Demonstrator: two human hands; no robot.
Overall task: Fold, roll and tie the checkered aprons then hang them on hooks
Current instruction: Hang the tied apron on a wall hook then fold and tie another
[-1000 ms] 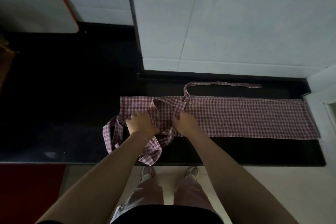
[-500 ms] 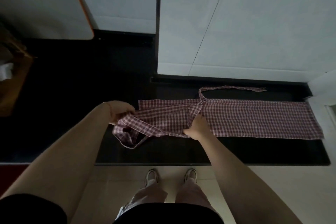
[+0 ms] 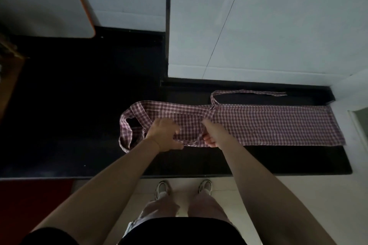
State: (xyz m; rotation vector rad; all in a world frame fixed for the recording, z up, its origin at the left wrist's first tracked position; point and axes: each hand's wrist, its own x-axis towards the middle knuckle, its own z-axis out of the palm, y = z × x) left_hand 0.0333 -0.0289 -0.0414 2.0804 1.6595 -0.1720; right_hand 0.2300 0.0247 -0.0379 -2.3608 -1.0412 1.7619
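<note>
- The person is standing at the near edge of the worktop (image 3: 258,161); two shoes (image 3: 163,189) are showing on the pale floor below it.
- A red mat (image 3: 29,201) is lying on the floor at the near left.
- The left hand (image 3: 164,136) is resting on the near edge of the checkered apron (image 3: 268,125), with the fingers curling down onto the cloth and the thumb reaching under the edge.
- The right hand (image 3: 212,135) is sitting just beside the left one, gripping the same near edge with the fingers curling under the fabric.
- The two hands are working close together but are not touching each other.
- The apron is lying folded in a long strip across the dark worktop, stretching from the hands out to the right end.
- The neck loop (image 3: 129,125) is bunching at the strip's left end, to the left of the left hand.
- One tie strap (image 3: 249,92) is trailing along the far side of the strip, lying flat on the worktop.
- A white board with an orange rim (image 3: 39,6) is leaning at the far left, against the tiled wall (image 3: 278,26).
</note>
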